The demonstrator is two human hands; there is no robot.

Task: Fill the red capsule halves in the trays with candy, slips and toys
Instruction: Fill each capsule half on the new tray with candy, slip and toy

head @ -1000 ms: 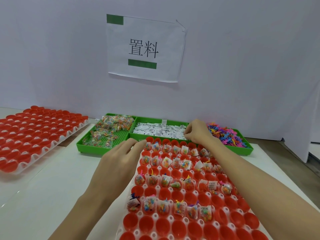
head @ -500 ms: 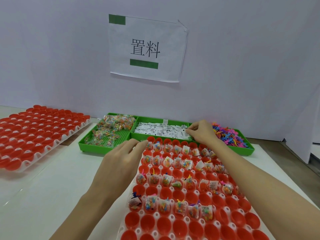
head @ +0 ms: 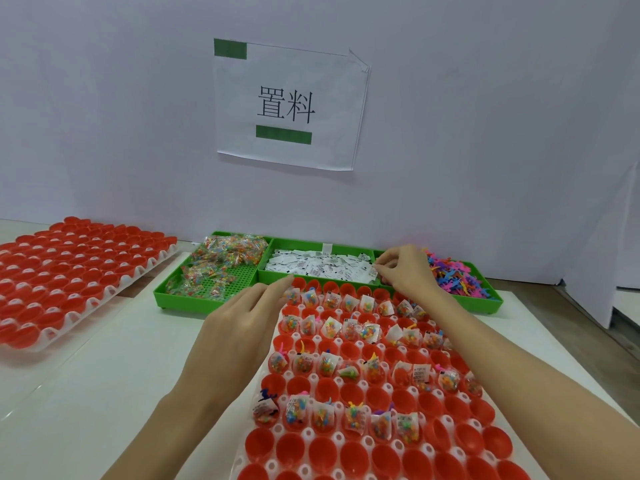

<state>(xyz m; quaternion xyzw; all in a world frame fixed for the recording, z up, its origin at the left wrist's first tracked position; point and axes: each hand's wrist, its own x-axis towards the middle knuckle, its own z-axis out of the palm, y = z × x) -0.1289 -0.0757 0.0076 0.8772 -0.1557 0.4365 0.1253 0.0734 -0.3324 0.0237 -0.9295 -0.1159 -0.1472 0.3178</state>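
Right hand (head: 403, 270) reaches over far edge of near capsule tray (head: 304, 434), fingers curled, pinching a white slip (head: 374, 270) at right end of slip pile (head: 318, 265) in green bin (head: 214, 301). Candy packets (head: 221, 258) lie left of that hand, coloured toys (head: 453, 277) just right of it. Left hand (head: 239, 327) hangs loose, fingers relaxed and nearly straight, holding nothing, at tray's left edge. Red capsule halves (head: 349, 389) below both hands, several rows filled. Second tray (head: 69, 271) of red halves well left of left hand
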